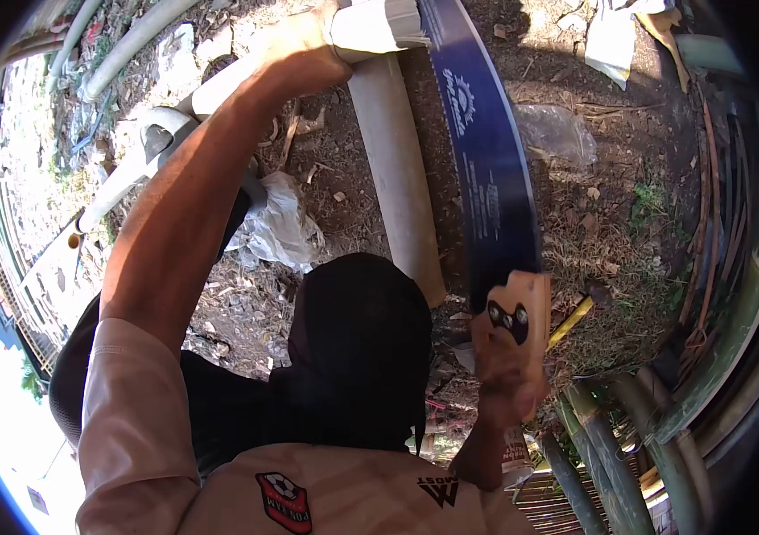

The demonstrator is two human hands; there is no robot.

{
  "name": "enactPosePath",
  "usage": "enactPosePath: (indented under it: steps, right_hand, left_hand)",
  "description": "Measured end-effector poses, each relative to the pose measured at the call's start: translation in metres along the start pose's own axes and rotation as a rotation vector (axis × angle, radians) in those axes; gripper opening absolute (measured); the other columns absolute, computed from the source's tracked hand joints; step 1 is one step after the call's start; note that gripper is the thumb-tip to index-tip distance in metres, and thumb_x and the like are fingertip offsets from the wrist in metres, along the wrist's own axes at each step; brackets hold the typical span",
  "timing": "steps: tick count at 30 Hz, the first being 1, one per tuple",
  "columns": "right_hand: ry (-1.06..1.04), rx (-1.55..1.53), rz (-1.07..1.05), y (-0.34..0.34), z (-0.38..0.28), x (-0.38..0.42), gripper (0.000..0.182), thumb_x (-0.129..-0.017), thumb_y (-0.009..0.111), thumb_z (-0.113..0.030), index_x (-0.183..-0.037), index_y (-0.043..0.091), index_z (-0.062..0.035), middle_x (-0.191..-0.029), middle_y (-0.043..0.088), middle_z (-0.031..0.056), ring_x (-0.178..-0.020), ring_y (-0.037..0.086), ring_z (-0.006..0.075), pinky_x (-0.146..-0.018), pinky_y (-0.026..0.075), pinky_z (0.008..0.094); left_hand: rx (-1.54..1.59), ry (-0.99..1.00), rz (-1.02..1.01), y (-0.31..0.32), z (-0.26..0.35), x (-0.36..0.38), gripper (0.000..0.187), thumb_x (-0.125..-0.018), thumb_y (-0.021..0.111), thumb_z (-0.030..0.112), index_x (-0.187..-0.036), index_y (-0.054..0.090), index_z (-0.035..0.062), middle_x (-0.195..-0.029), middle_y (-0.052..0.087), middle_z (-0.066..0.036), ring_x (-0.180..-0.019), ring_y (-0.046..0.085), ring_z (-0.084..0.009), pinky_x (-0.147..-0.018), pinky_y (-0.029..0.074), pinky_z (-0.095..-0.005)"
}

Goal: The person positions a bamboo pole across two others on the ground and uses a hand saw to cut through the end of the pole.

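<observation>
In the head view, your right hand (509, 370) has its fingers closed around the wooden handle (531, 325) of the saw (482, 134). Its blue blade runs up beside the end of the pale cylinder (375, 27). Your left hand (321, 40) is at that cylinder; you cannot tell how far its fingers close. A thick pole (395, 169) lies below on the dirt (567, 214).

Dressed in a pale short-sleeved shirt (134, 401), stitched near the sleeve hem; marked on the chest with a dark-edged red badge (284, 504) showing a football, and a black emblem (441, 491) lettered "MOST"; clothed below in black legwear (362, 339).
</observation>
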State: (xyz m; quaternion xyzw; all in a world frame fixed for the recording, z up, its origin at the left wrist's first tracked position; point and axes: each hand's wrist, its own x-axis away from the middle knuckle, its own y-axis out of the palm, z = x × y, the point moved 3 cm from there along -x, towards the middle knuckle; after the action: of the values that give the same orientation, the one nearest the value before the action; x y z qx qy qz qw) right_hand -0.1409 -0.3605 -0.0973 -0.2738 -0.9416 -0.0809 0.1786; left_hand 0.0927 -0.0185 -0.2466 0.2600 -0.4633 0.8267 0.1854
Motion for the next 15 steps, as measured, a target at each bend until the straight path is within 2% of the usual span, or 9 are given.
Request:
enactPosePath:
  steps: [2, 4, 6, 8, 9, 11, 12, 14, 15]
  right_hand:
    - [0.027, -0.123, -0.119, -0.017, 0.011, 0.003, 0.052, -0.098, 0.051, -0.042, -0.078, 0.058, 0.0046, -0.072, 0.059, 0.0185, -0.074, 0.063, 0.0288, -0.082, 0.058, 0.0487]
    - [-0.168, -0.053, -0.464, 0.021, 0.028, -0.038, 0.046, -0.098, 0.055, -0.035, -0.072, 0.059, 0.0038, -0.066, 0.061, 0.0156, -0.066, 0.067, 0.0256, -0.065, 0.058, 0.0349]
    - [-0.221, 0.182, -0.415, 0.072, 0.013, -0.068, 0.044, -0.097, 0.056, -0.033, -0.072, 0.058, 0.0026, -0.059, 0.057, 0.0111, -0.053, 0.059, 0.0209, -0.054, 0.051, 0.0308]
    - [-0.273, 0.125, -0.47, 0.047, 0.022, -0.058, 0.045, -0.098, 0.056, -0.035, -0.075, 0.06, 0.0039, -0.06, 0.057, 0.012, -0.054, 0.059, 0.0214, -0.056, 0.051, 0.0317]
    - [-0.291, 0.078, -0.478, 0.023, 0.027, -0.044, 0.046, -0.099, 0.056, -0.035, -0.077, 0.062, 0.0045, -0.06, 0.057, 0.0121, -0.055, 0.059, 0.0215, -0.056, 0.051, 0.0316]
    - [-0.214, -0.053, -0.042, -0.006, 0.024, -0.009, 0.046, -0.1, 0.056, -0.036, -0.078, 0.061, 0.0043, -0.06, 0.055, 0.011, -0.055, 0.057, 0.0219, -0.055, 0.048, 0.0317]
    - [-0.249, -0.004, -0.253, -0.01, 0.023, -0.011, 0.045, -0.099, 0.057, -0.035, -0.078, 0.061, 0.0045, -0.06, 0.054, 0.0103, -0.054, 0.057, 0.0211, -0.054, 0.046, 0.032]
    - [-0.364, 0.181, -0.432, 0.023, 0.023, -0.03, 0.041, -0.096, 0.061, -0.033, -0.08, 0.061, 0.0049, -0.061, 0.055, 0.0096, -0.052, 0.057, 0.0197, -0.051, 0.044, 0.0324]
    - [-0.394, 0.243, -0.446, 0.041, 0.023, -0.044, 0.04, -0.095, 0.061, -0.032, -0.08, 0.062, 0.005, -0.061, 0.055, 0.0095, -0.052, 0.057, 0.0194, -0.051, 0.044, 0.0324]
  left_hand:
    - [-0.045, -0.05, 0.053, -0.005, 0.019, 0.012, 0.031, -0.083, 0.061, 0.024, -0.097, 0.07, -0.0028, -0.09, 0.073, -0.019, -0.083, 0.069, -0.0285, -0.075, 0.052, -0.0426]
    - [0.018, 0.036, 0.088, 0.006, 0.009, 0.005, 0.031, -0.083, 0.062, 0.023, -0.098, 0.07, -0.003, -0.092, 0.073, -0.019, -0.085, 0.07, -0.0288, -0.077, 0.053, -0.043]
    - [0.082, 0.105, 0.111, 0.001, 0.002, 0.002, 0.031, -0.083, 0.062, 0.022, -0.099, 0.071, -0.0031, -0.093, 0.074, -0.019, -0.087, 0.071, -0.029, -0.078, 0.054, -0.0433]
    - [0.086, -0.023, -0.099, -0.004, -0.005, -0.003, 0.032, -0.083, 0.063, 0.022, -0.101, 0.071, -0.0036, -0.092, 0.074, -0.017, -0.086, 0.072, -0.0263, -0.078, 0.055, -0.0433]
    - [0.01, -0.033, -0.137, -0.007, -0.008, -0.011, 0.037, -0.087, 0.064, 0.031, -0.109, 0.073, 0.0028, -0.099, 0.075, -0.016, -0.09, 0.071, -0.026, -0.081, 0.055, -0.0413]
    - [-0.092, -0.124, -0.153, -0.006, -0.002, -0.005, 0.042, -0.091, 0.064, 0.04, -0.118, 0.075, 0.0093, -0.106, 0.076, -0.015, -0.094, 0.072, -0.0274, -0.084, 0.055, -0.0397]
    - [-0.136, -0.203, -0.126, -0.008, 0.004, 0.005, 0.042, -0.091, 0.064, 0.039, -0.119, 0.075, 0.0093, -0.107, 0.076, -0.014, -0.093, 0.072, -0.0292, -0.084, 0.056, -0.04]
    - [-0.147, 0.007, -0.042, -0.01, 0.023, 0.014, 0.036, -0.084, 0.075, 0.019, -0.119, 0.074, 0.0118, -0.114, 0.074, -0.014, -0.105, 0.07, -0.0311, -0.09, 0.055, -0.0398]
    - [-0.117, 0.027, -0.094, -0.007, 0.009, 0.004, 0.038, -0.082, 0.077, 0.017, -0.119, 0.072, 0.0118, -0.114, 0.074, -0.015, -0.107, 0.069, -0.0304, -0.091, 0.054, -0.0392]
